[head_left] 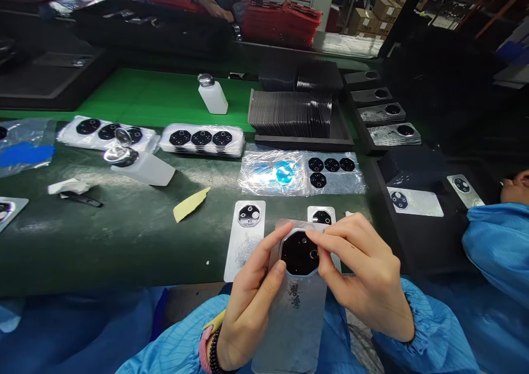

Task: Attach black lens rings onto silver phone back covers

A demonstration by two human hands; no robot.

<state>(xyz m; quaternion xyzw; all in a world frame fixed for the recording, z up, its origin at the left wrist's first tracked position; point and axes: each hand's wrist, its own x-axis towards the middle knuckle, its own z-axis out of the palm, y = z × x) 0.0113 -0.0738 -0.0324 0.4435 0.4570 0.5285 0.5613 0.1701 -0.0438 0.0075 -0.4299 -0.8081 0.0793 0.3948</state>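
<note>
My left hand [252,308] is closed around a silvery phone back cover [291,324], tilted up over the near table edge. On its upper part sits a black octagonal camera lens cover [298,255]. My right hand [366,277] has thumb and index finger at the lens cover's right edge, its fingers bunched together. Behind my hands lie a second phone back cover [239,255] and another one [322,216], partly hidden by my right hand. Farther back is a clear sheet [351,181] with several octagonal lens covers, beside a plastic film with blue [264,184].
A white pump bottle [151,168] and lens cover stacks [202,147] are left. Another bottle [214,98] stands on the green belt [157,96]. A black rack [301,140] holds upright plates. Yellow paper [190,204] lies mid-table. At right is a person's blue sleeve [496,242].
</note>
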